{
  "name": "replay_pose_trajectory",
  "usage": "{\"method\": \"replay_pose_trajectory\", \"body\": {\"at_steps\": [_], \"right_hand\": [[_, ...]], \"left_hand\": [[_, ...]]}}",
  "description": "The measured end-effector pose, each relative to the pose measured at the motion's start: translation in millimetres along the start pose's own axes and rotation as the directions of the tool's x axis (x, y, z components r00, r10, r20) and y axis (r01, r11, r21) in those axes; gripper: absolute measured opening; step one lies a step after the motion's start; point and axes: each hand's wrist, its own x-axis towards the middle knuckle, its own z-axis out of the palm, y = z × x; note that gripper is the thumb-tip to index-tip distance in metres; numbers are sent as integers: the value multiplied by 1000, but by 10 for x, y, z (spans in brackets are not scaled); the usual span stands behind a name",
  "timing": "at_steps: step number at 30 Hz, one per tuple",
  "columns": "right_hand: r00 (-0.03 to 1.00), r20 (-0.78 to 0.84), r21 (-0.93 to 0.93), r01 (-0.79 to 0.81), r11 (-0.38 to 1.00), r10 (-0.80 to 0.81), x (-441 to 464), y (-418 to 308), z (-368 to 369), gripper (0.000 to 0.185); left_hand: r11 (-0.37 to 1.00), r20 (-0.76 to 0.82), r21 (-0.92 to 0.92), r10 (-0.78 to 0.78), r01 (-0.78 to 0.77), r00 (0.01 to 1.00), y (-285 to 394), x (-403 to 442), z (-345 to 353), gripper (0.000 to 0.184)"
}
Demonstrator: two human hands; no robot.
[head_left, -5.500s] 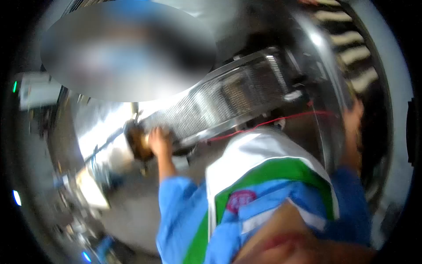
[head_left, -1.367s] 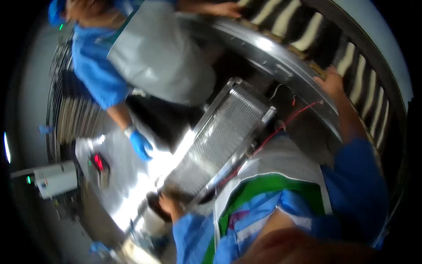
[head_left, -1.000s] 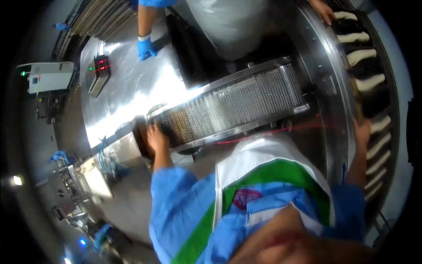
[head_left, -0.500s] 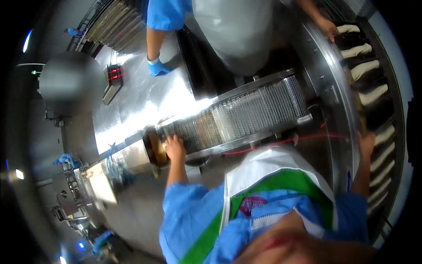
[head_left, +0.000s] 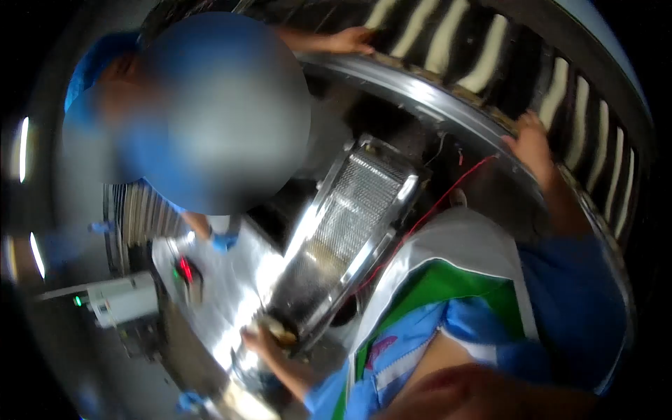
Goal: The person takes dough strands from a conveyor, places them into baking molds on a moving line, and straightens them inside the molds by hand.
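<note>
My left hand (head_left: 259, 337) is at the lower end of the metal mesh conveyor (head_left: 350, 210), beside a pale yellowish piece (head_left: 278, 329). Motion smears its fingers, and whether they hold the piece cannot be made out. On the inner edge of the curved metal rail (head_left: 413, 87) rests my right hand (head_left: 533, 147), thumb apart from the fingers, nothing seen in it. Past that edge, long pale strips (head_left: 488, 52) lie spaced out on a dark curved surface. A blurred pale patch (head_left: 322, 255) shows on the mesh.
A co-worker's bare hand (head_left: 350, 40) is at the rail farther along; their blue-gloved hand (head_left: 224, 242) is over the shiny metal table (head_left: 224, 280). A device with red digits (head_left: 186, 271) stands there. A red cord (head_left: 448, 203) runs beside the conveyor.
The view has swung round, so conveyor, table and rail appear turned. My left hand shows lower and my right hand higher in view. Both remain near the conveyor end and the rail.
</note>
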Motion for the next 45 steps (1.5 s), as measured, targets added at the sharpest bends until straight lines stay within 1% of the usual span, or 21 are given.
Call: {"method": "replay_pose_trajectory", "body": {"at_steps": [1,2,6,8,11,13,16,20,21,22,24,25,29,32,33,34,37,38,42,44,45], "right_hand": [[1000,-6,-7,20,1000,-20,3,10,-45,48],[1000,0,10,-3,1000,3,-17,-40,-150,46],[1000,24,106,15,994,-18,37,69,-127,47],[998,20,132,64,989,-67,64,155,-67,46],[995,30,132,89,987,-94,41,203,-107,49],[982,139,155,103,983,-125,91,246,-200,51],[980,107,216,141,966,-167,105,337,-136,51],[964,86,339,209,917,-252,156,583,-262,43],[978,81,582,111,806,-193,191,687,-318,39],[986,90,779,16,627,-137,260,810,-356,35],[998,41,719,-67,691,54,480,1044,-471,32],[994,-69,724,-9,690,85,592,1122,-524,31],[944,-184,529,329,782,-273,1125,1233,-325,35],[869,5,322,467,823,-495,1397,1081,-200,40],[851,174,323,427,845,-496,1569,1069,17,41],[808,338,317,385,867,-483,1705,1069,144,43],[748,447,173,465,868,-490,1904,970,20,33],[734,471,95,508,856,-489,2021,948,55,30],[740,495,-30,538,843,-455,2438,984,95,31],[771,419,52,507,861,-479,2425,874,225,31],[719,359,291,519,804,-595,2363,785,247,33]], "left_hand": [[950,96,-303,-45,72,994,-59,85,-75,63],[969,139,-233,-52,84,989,356,43,-165,70],[785,79,-615,-23,67,997,2361,-700,-107,73],[837,36,-542,115,-77,993,2573,-720,109,70],[403,90,-913,345,-61,934,2892,-732,551,68],[28,114,-991,684,129,721,3733,-1225,843,50],[12,237,-890,867,456,439,4519,-1726,1454,45],[508,483,-859,848,-71,219,4962,-2359,2440,44],[417,400,-843,908,-341,121,4934,-2545,2740,42],[349,358,-871,933,-345,40,4831,-2718,3066,40],[83,313,-760,916,-645,-251,4771,-2930,3308,41],[51,321,-734,905,-677,-279,4790,-3029,3331,36],[-74,310,-659,880,-749,-360,5073,-3278,3374,21],[-82,349,-570,877,-817,-331,5226,-3316,3563,17],[159,575,-535,788,-830,-220,5330,-3330,3474,15],[164,579,-535,785,-829,-218,5307,-3301,3483,15],[-292,344,-377,837,-879,-425,5108,-3117,3343,22],[-203,365,-449,847,-870,-385,5071,-3030,3132,26],[231,624,-415,776,-880,-90,4415,-2446,2752,26],[417,706,-142,679,-898,203,3777,-2186,2624,30],[552,706,-158,642,-819,297,3439,-2082,2521,31]]}}
